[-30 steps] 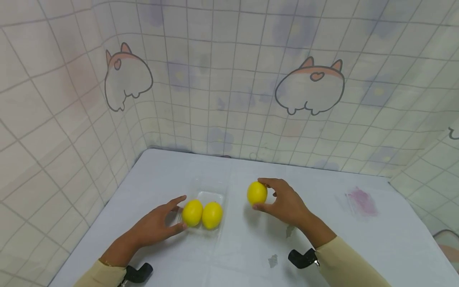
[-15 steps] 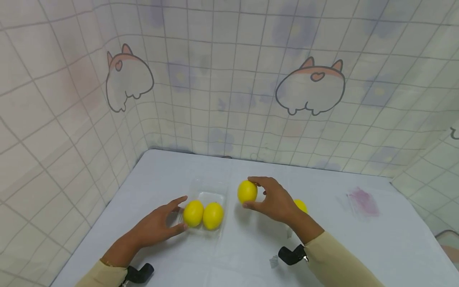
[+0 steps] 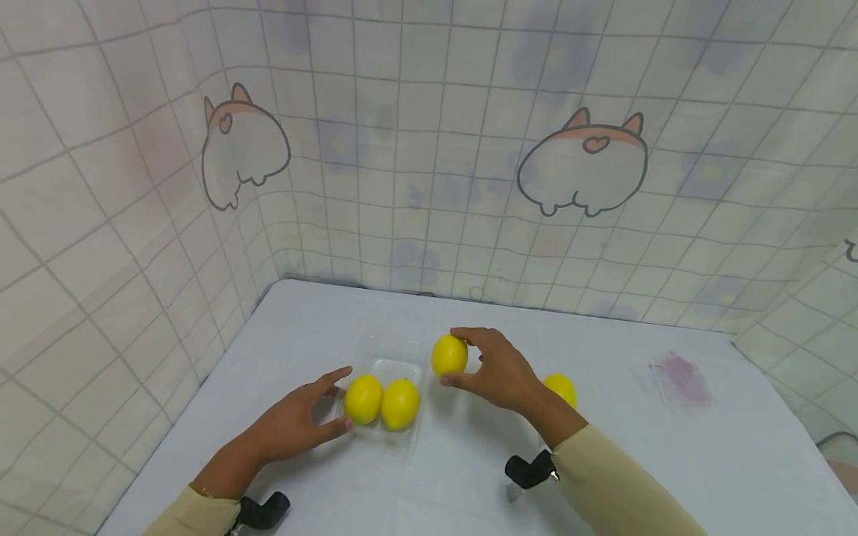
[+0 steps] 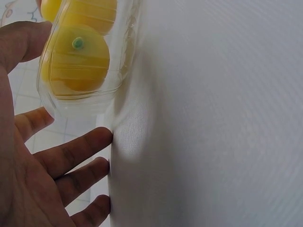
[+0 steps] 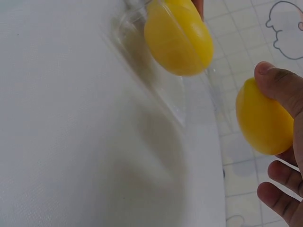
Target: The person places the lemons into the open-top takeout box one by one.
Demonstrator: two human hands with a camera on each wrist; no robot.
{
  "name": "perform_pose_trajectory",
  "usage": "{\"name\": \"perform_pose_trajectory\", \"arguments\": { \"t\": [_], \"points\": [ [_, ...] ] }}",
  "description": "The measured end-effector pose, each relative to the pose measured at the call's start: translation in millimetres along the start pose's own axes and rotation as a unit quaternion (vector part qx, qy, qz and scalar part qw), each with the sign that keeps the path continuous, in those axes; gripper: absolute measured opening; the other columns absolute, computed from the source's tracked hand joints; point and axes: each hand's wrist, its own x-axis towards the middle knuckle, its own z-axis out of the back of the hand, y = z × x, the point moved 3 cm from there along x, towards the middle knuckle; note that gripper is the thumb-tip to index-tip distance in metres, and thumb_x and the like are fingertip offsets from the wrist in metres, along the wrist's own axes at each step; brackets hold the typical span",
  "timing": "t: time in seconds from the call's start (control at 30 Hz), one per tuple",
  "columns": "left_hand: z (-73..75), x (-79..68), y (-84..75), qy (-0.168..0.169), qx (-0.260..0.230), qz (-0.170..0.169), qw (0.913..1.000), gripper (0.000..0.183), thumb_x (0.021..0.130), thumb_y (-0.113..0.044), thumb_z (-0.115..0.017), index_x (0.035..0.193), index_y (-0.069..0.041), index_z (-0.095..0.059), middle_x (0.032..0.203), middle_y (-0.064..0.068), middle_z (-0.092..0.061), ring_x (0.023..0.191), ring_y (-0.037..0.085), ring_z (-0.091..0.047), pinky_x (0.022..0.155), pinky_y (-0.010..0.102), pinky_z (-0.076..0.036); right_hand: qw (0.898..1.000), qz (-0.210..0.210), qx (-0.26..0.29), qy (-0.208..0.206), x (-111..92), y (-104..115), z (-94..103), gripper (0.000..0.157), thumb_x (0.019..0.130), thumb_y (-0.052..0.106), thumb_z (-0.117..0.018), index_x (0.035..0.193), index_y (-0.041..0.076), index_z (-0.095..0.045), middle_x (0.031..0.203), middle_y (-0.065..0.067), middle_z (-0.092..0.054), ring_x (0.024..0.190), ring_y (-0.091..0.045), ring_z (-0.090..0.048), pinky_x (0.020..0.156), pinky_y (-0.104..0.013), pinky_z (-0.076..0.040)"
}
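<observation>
In the head view, my right hand (image 3: 501, 371) pinches a yellow lemon (image 3: 447, 356) between thumb and fingers, just right of a clear plastic container (image 3: 395, 368) and above the table. The right wrist view shows this lemon (image 5: 263, 118) apart from the container, the other fingers loosely bent. Two lemons sit side by side in the container's near part, the left one (image 3: 363, 400) and the right one (image 3: 400, 404). My left hand (image 3: 284, 423) spans the container's left side, thumb and index finger spread. In the left wrist view, the thumb is at the rim and the other fingertips rest on the table.
Another lemon (image 3: 560, 388) lies on the white table (image 3: 637, 447), partly hidden behind my right wrist. A pink patch (image 3: 680, 378) marks the table at the right. A patterned curtain (image 3: 429, 149) closes off the back and left sides.
My right hand has carried its lemon leftward towards the container, and the lemon behind its wrist has come into sight. The left hand and container have stayed in place.
</observation>
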Motion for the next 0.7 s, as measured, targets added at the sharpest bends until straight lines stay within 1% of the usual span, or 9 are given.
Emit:
{"name": "perform_pose_trajectory", "arguments": {
  "t": [0.07,0.27,0.37,0.5,0.63,0.7],
  "points": [
    [-0.4,0.1,0.3,0.002,-0.001,-0.001,1.0,0.089,0.087,-0.07,-0.067,0.16,-0.035,-0.033,0.141,0.008,-0.06,0.138,0.037,-0.047,0.11,0.069,-0.035,1.0,-0.001,0.003,0.004,1.7,1.7,-1.3,0.082,0.078,0.051,-0.088,0.148,0.023,-0.056,0.144,0.001,-0.056,0.118,-0.027,-0.061,0.094,-0.041,-0.056],
    [-1.7,0.2,2.1,0.003,-0.009,-0.01,0.9999,0.089,0.087,-0.071,-0.066,0.161,-0.033,-0.033,0.14,0.007,-0.06,0.138,0.036,-0.048,0.11,0.067,-0.036,1.0,0.012,-0.003,0.005,8.9,6.9,-6.1,0.08,0.079,0.052,-0.087,0.147,0.023,-0.057,0.146,0.003,-0.056,0.125,-0.023,-0.057,0.096,-0.042,-0.055],
    [-2.0,0.1,3.3,0.001,-0.013,-0.015,0.9998,0.09,0.087,-0.072,-0.066,0.161,-0.032,-0.034,0.14,0.007,-0.06,0.137,0.035,-0.048,0.109,0.067,-0.037,1.0,0.016,-0.013,0.006,12.5,9.7,-9.4,0.08,0.079,0.054,-0.086,0.147,0.024,-0.057,0.147,0.005,-0.055,0.131,-0.021,-0.053,0.101,-0.043,-0.052],
    [-2.5,0.2,3.8,0.0,-0.01,-0.013,0.9999,0.09,0.086,-0.072,-0.066,0.16,-0.033,-0.034,0.139,0.006,-0.06,0.137,0.035,-0.049,0.109,0.067,-0.037,1.0,0.017,-0.019,0.012,16.3,14.1,-12.8,0.08,0.079,0.056,-0.085,0.147,0.025,-0.056,0.148,0.005,-0.054,0.137,-0.021,-0.048,0.109,-0.047,-0.045],
    [-1.7,-0.1,2.4,0.002,-0.007,-0.008,0.9999,0.089,0.086,-0.072,-0.066,0.16,-0.034,-0.034,0.14,0.006,-0.06,0.137,0.035,-0.049,0.11,0.067,-0.036,0.999,0.023,-0.024,0.018,19.7,19.6,-14.5,0.081,0.079,0.057,-0.084,0.148,0.024,-0.056,0.149,0.005,-0.053,0.14,-0.021,-0.045,0.113,-0.048,-0.041],
    [-1.2,0.0,1.5,0.002,-0.008,-0.007,0.9999,0.089,0.087,-0.071,-0.067,0.16,-0.034,-0.034,0.14,0.006,-0.06,0.137,0.035,-0.049,0.11,0.066,-0.036,0.999,0.024,-0.028,0.021,21.6,22.0,-15.1,0.081,0.079,0.057,-0.084,0.148,0.024,-0.056,0.15,0.006,-0.053,0.14,-0.02,-0.045,0.113,-0.047,-0.041]
  ]
}}
